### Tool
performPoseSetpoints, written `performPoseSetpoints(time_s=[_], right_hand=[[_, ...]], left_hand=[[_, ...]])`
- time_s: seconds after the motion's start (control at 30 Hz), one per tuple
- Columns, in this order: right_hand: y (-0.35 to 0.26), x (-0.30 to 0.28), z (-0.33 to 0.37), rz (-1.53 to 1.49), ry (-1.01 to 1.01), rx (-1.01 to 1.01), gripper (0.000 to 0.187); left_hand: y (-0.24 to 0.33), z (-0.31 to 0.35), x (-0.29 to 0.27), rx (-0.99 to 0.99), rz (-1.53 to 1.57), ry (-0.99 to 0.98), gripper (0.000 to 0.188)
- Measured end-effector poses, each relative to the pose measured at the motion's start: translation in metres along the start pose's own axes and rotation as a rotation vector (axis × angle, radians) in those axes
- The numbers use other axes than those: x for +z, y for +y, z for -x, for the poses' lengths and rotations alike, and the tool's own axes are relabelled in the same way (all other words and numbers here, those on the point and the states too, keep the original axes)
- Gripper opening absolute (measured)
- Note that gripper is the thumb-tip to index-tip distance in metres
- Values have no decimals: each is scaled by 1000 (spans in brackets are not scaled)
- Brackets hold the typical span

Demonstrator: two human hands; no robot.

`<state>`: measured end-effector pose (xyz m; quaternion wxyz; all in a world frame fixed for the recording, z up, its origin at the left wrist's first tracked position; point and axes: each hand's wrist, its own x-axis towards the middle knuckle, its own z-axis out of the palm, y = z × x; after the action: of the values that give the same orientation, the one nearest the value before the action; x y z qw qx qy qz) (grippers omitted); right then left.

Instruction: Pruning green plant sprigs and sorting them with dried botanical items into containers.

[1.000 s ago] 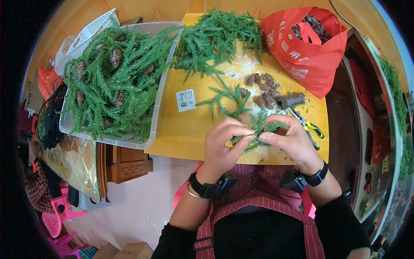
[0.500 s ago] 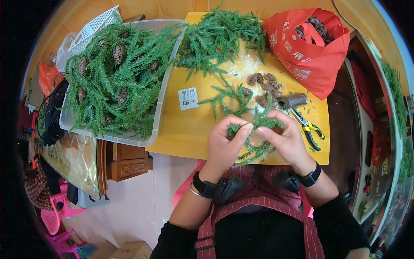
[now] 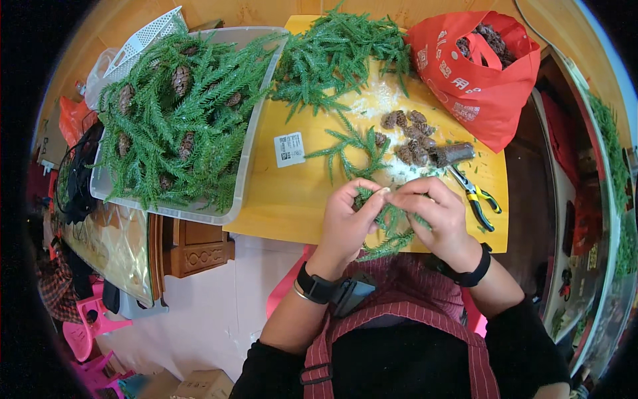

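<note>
Over the near edge of the yellow board, my left hand [image 3: 347, 216] pinches a green artificial pine sprig [image 3: 391, 245] between thumb and fingers. My right hand [image 3: 444, 216] is closed at the same spot, its fingertips meeting my left thumb on the sprig. The sprig's tips hang below the fingers, and its joint is hidden by them. Just beyond my hands lies another pine sprig [image 3: 352, 147] with a small pine cone. Several brown pine cones [image 3: 412, 133] lie behind my right hand, beside a dark cylindrical piece [image 3: 455, 154].
Pliers [image 3: 477, 199] with yellow-black handles lie right of my right hand. A clear plastic bin [image 3: 240, 179] full of pine branches and cones stands left. Behind are a heap of pine sprigs [image 3: 342, 56] and a red bag [image 3: 452, 80] of cones. A white label [image 3: 290, 149] lies on the yellow board [image 3: 266, 206].
My right hand has turned, its fingers curling over toward my left thumb. The sprig tip that stood up between my hands no longer shows there. My left hand has hardly moved.
</note>
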<state>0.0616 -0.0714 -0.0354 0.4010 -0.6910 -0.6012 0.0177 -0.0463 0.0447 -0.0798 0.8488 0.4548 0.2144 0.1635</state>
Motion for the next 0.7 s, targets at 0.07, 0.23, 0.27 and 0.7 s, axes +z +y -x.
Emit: performPoseSetpoints(time_s=[0.07,0.23,0.27,0.7], right_hand=[[1,-5,-2,-14,-19,19,33],[2,-11,-4,-698,-94,538,23],[3,-13,-5,-690,-115,574,19],[9,-22,-8,-747,-314,603,20]], left_hand=[[-3,-1,-1,25,-1,2,7],[-1,-4,-1,748,-549,3,8],[0,-3,0,748,-548,-1,8],[4,0,2,763,-559,-12,11]])
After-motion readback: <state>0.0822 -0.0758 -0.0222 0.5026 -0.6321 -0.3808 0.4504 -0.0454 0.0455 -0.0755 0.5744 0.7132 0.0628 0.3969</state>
